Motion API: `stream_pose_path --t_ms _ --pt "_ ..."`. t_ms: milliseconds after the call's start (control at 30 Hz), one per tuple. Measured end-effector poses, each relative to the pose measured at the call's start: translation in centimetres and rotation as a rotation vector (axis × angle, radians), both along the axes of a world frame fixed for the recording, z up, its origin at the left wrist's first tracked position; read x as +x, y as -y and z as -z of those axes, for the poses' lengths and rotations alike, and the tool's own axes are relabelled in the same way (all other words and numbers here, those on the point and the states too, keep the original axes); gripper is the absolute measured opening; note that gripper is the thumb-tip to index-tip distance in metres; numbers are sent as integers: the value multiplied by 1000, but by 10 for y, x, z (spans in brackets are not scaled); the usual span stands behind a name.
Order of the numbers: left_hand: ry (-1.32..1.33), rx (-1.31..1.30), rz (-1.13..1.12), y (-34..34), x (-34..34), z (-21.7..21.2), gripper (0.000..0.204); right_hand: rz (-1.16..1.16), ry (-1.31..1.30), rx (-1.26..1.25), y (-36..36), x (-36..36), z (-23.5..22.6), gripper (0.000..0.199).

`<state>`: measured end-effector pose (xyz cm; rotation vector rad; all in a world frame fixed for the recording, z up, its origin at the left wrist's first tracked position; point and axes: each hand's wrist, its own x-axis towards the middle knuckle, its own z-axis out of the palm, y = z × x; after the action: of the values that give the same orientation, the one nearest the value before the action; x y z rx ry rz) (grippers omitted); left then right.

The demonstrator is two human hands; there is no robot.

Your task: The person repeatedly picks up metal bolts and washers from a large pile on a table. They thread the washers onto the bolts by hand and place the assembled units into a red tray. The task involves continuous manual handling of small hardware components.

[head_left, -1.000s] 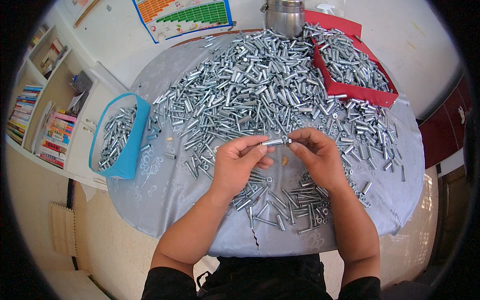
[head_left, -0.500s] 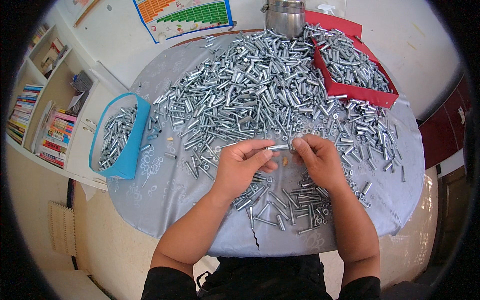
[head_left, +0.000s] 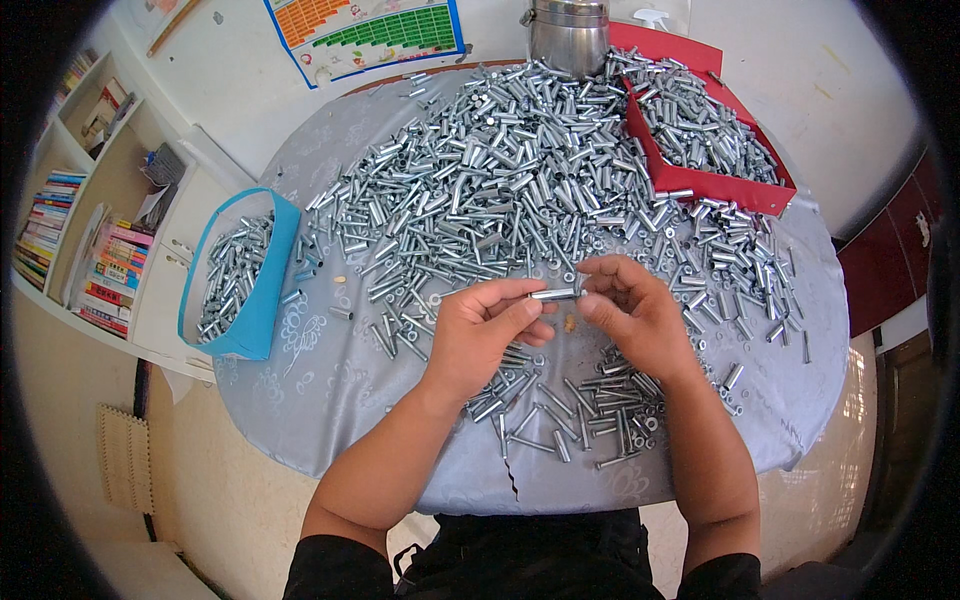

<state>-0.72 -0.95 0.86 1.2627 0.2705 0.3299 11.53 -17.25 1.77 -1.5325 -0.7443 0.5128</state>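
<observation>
A view from above of a person seated at a round table (head_left: 330,420) draped in a pale grey patterned cloth, both bare forearms entering from six o'clock. At the centre of the view, the left hand (head_left: 485,335) and the right hand (head_left: 630,315) meet over the cloth, and between them they hold one short silver metal sleeve (head_left: 553,294) lying level. The left hand pinches the sleeve's left end between thumb and forefinger, the other fingers curled under; the right hand's fingertips are pressed together around its right end. From the hands toward twelve o'clock spreads a large heap of loose silver sleeves (head_left: 480,170) covering most of the table. Just below the hands, toward six o'clock, lies a smaller scatter of bolts and washers (head_left: 580,410). At nine o'clock, on the table's edge, sits a blue tray (head_left: 262,300) partly filled with silver pieces. At one o'clock a red tray (head_left: 715,185) holds many more. At twelve o'clock stands a steel pot (head_left: 568,35), with a coloured wall chart (head_left: 370,28) to its left. A bookshelf (head_left: 90,240) is at far nine o'clock.
</observation>
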Motion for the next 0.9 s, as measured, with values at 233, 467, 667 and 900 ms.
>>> stream_pose_path --t_ms 233,467,667,900 --pt "0 -12 3 0 -1 0 23 -89 -32 -102 4 1 -7 18" --pt "5 -11 -3 0 -1 -2 23 -134 34 -190 8 6 -6 16" --pt "12 -24 -5 -1 -1 0 23 -101 -49 58 1 3 8 16" --pt "14 -33 -4 -1 0 1 23 -64 -28 24 0 0 -2 14"
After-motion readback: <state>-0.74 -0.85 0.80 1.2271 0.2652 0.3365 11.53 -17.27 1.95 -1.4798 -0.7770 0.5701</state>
